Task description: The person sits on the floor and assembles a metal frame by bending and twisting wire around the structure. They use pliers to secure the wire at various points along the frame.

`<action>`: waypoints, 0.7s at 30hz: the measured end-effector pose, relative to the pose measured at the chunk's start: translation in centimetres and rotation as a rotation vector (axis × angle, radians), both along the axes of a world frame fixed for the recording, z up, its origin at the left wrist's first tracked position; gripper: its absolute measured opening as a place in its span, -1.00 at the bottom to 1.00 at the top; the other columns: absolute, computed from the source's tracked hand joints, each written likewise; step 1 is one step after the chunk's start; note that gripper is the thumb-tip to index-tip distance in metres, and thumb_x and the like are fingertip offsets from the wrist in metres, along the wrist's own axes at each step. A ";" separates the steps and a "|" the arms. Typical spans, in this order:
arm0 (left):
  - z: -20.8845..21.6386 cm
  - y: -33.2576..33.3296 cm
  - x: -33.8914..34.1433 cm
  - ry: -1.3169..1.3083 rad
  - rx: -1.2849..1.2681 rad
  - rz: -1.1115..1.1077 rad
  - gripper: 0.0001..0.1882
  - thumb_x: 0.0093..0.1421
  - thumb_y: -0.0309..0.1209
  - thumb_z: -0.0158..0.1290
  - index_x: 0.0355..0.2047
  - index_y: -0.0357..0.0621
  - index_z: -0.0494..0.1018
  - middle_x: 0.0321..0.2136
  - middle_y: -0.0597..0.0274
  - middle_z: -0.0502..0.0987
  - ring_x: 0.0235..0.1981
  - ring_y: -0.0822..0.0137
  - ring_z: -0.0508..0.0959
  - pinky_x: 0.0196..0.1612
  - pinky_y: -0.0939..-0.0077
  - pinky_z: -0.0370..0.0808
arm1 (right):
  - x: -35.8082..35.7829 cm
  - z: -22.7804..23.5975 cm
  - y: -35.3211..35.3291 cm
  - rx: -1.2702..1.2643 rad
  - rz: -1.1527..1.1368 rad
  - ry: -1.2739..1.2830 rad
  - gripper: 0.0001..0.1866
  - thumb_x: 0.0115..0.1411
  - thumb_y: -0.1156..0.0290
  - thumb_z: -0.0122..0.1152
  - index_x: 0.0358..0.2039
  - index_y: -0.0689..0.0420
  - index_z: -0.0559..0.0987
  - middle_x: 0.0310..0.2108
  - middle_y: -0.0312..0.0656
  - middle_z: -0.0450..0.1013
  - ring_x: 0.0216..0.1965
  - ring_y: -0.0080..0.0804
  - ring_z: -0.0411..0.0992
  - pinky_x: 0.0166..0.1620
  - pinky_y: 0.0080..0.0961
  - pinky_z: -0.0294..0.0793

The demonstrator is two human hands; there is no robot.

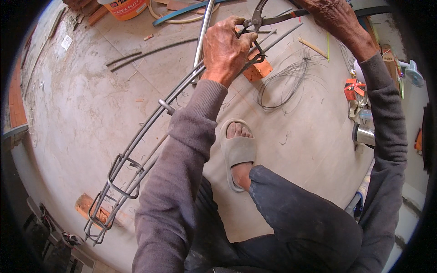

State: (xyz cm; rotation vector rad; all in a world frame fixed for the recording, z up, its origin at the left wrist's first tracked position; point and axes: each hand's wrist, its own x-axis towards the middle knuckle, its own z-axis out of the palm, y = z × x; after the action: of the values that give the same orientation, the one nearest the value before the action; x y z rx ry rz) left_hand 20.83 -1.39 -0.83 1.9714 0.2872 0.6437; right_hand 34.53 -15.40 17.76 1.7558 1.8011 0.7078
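A long, narrow rebar cage (pixel 136 132) of grey rods with bent stirrups runs from the lower left to the top middle. My left hand (pixel 226 49) is closed at its far end, beside a stirrup (pixel 260 53); what lies under the fingers is partly hidden. Just past those fingertips are the jaws of dark end-cutting pincers (pixel 257 21). One handle reaches right to my right hand (pixel 334 16), which is closed on it and partly cut off by the top edge. An orange brick (pixel 258 69) sits beneath the cage's far end, another brick (pixel 93 210) beneath its near end.
A loose coil of thin wire (pixel 282 93) lies right of the far brick. A shiny metal tube (pixel 200 41) and a loose rod (pixel 154 52) are on the floor to the left. An orange and white bucket (pixel 127 9) stands far off. My sandalled foot (pixel 239 150) is near the middle.
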 end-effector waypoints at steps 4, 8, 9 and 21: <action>0.1 -0.1 -0.1 -0.010 -0.025 0.005 -0.49 0.08 -0.14 0.30 -0.11 -0.31 0.63 -0.52 0.01 0.63 -0.53 0.28 0.61 -0.38 0.35 0.55 | 0.4 0.0 0.1 -0.002 0.050 -0.040 -0.34 0.15 0.55 0.11 0.31 -0.08 0.34 0.25 -0.06 0.30 0.10 -0.17 0.44 0.15 -0.33 0.50; 0.4 -0.2 -0.1 0.017 -0.018 0.019 -0.50 0.09 -0.12 0.30 -0.12 -0.31 0.63 -0.54 0.00 0.62 -0.54 0.28 0.60 -0.40 0.34 0.55 | 0.4 0.2 0.9 -0.017 0.044 -0.073 -0.38 0.21 0.51 0.07 0.31 -0.10 0.33 0.25 -0.07 0.30 0.12 -0.19 0.44 0.17 -0.35 0.49; 0.3 -0.3 -0.1 0.011 -0.010 0.026 -0.50 0.09 -0.12 0.30 -0.12 -0.32 0.63 -0.54 0.00 0.62 -0.54 0.28 0.60 -0.40 0.34 0.55 | 0.5 0.1 0.9 -0.010 0.051 -0.095 -0.38 0.22 0.51 0.06 0.31 -0.11 0.33 0.25 -0.07 0.29 0.12 -0.20 0.44 0.18 -0.36 0.49; 0.2 -0.6 0.1 0.048 -0.008 0.060 -0.57 0.10 -0.18 0.28 -0.19 -0.33 0.62 -0.47 -0.11 0.65 -0.49 0.18 0.67 -0.35 0.30 0.60 | 1.5 0.6 3.0 -0.101 0.197 -0.231 -0.44 0.27 0.46 0.00 0.30 -0.06 0.32 0.11 -0.15 0.35 0.06 -0.30 0.42 0.13 -0.41 0.47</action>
State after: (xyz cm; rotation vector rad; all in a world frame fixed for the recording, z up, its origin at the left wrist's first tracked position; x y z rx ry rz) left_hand 20.88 -1.96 -0.60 1.9788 0.3785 0.6332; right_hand 36.06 -12.40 18.40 1.3837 1.8294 0.8453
